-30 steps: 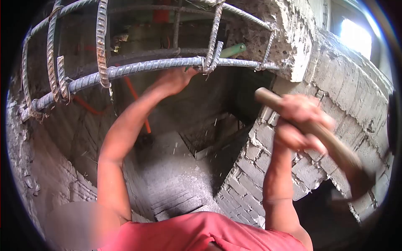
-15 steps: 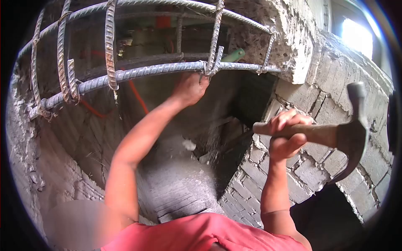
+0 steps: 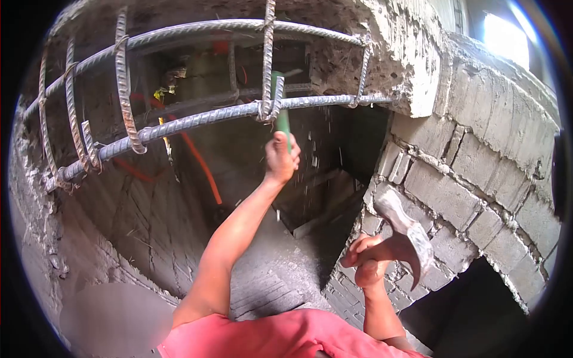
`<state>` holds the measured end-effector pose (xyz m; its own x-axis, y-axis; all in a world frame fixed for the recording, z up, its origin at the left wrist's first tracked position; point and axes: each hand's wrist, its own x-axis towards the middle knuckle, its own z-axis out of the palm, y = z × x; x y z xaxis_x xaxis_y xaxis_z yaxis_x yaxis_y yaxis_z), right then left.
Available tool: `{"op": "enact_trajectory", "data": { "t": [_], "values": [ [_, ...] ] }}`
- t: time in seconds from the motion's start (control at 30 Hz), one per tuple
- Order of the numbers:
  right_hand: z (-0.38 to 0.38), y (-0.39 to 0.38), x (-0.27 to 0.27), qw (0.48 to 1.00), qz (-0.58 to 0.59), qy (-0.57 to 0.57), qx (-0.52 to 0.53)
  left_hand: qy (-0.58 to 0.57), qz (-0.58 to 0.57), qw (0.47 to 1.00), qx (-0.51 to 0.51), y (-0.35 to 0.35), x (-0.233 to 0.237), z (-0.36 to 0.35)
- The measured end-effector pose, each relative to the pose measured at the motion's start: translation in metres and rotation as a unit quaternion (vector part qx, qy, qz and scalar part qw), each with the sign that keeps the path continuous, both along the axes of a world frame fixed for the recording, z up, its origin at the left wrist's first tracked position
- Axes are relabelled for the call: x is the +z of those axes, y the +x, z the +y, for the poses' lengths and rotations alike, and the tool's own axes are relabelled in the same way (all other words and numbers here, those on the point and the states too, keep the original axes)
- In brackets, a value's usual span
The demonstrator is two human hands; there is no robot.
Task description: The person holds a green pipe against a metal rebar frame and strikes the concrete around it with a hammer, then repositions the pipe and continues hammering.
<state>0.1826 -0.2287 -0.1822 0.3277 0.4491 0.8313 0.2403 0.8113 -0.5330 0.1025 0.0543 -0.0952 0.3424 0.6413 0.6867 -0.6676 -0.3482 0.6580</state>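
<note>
My left hand (image 3: 282, 158) is wrapped round a green rod (image 3: 283, 122), which stands nearly upright. Its upper part passes behind the lower steel bar and the short rebar stub (image 3: 278, 95); what its far end touches is hidden. In my right hand (image 3: 365, 259) is a claw hammer (image 3: 412, 230), gripped by the handle. The hammer head points away from me and to the right, in front of the block wall and apart from the rod. The lower rebar (image 3: 209, 117) crosses just above my left hand, with ties and stirrups joined to it.
Broken concrete (image 3: 412, 65) surrounds the bars at the upper right. A block wall (image 3: 489, 143) with rough mortar joints fills the right side, with a dark opening (image 3: 471, 310) below it. An orange tube (image 3: 200, 164) hangs behind the bars. Dusty concrete (image 3: 268, 289) lies below.
My left hand has moved down from the rebar, and the green rod has swung from slanting to near upright. My right hand has lowered and moved left with the hammer. The view has shifted slightly.
</note>
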Motion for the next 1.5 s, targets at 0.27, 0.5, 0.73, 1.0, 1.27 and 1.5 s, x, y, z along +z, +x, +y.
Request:
{"op": "enact_trajectory", "data": {
  "t": [0.27, 0.5, 0.73, 1.0, 1.27, 1.5],
  "values": [
    [0.012, 0.011, 0.015, 1.000, -0.004, 0.025, 0.002, 0.255, 0.197, 0.891, 0.320, -0.055, 0.049, 0.002],
    [0.039, 0.017, 0.052, 0.999, -0.001, 0.043, -0.008, 0.239, 0.227, 0.904, 0.273, -0.052, 0.067, 0.012],
    [0.078, 0.018, 0.126, 0.973, -0.094, 0.209, -0.037, 0.286, 0.238, 0.826, 0.424, -0.047, 0.064, -0.017],
    [0.134, 0.043, 0.127, 0.983, -0.075, -0.102, -0.133, 0.277, 0.208, 0.832, 0.433, -0.039, 0.058, -0.020],
    [0.089, 0.024, 0.148, 0.965, -0.063, 0.245, -0.067, 0.241, 0.251, 0.825, 0.446, -0.042, 0.060, -0.020],
    [0.097, 0.059, 0.160, 0.908, -0.266, -0.131, -0.297, 0.262, 0.223, 0.829, 0.440, -0.040, 0.059, -0.020]
  ]
}}
